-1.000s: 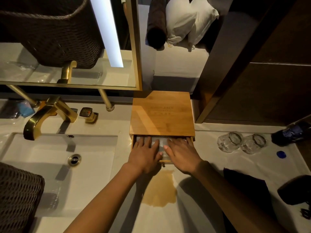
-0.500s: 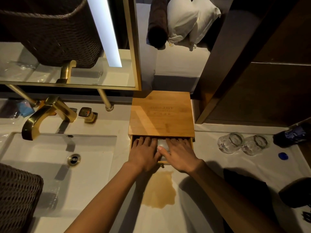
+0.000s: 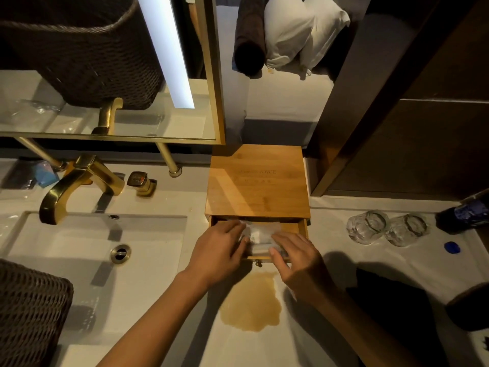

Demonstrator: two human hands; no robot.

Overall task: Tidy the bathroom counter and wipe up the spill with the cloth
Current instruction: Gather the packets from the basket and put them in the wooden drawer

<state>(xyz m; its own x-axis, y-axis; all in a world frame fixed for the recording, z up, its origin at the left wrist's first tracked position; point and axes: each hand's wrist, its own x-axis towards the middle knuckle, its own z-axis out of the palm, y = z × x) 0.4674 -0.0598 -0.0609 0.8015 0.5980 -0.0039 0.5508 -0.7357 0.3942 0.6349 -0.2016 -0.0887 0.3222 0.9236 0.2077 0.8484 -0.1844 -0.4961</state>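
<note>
A tan puddle, the spill (image 3: pixel 251 303), lies on the white counter just in front of a wooden box (image 3: pixel 258 181). The box's drawer (image 3: pixel 302 229) is pulled out. White packets (image 3: pixel 260 233) lie inside it. My left hand (image 3: pixel 217 252) rests on the drawer's left side with its fingers curled at the packets' edge. On the right side, my right hand (image 3: pixel 296 258) pinches a packet between thumb and fingers. A dark cloth (image 3: pixel 383 300) lies on the counter to the right of my right forearm.
Two glasses (image 3: pixel 366 226) (image 3: pixel 406 229) stand upside down at the right. A dark bottle (image 3: pixel 465 214) lies beyond them, with a blue cap (image 3: pixel 452 247) nearby. The sink (image 3: pixel 79 247) with its gold faucet (image 3: pixel 74 186) is on the left. A wicker basket (image 3: pixel 29 313) sits at the near left.
Both hands have drawn back toward me and apart, so the white packets show between them. The drawer has come out a little further.
</note>
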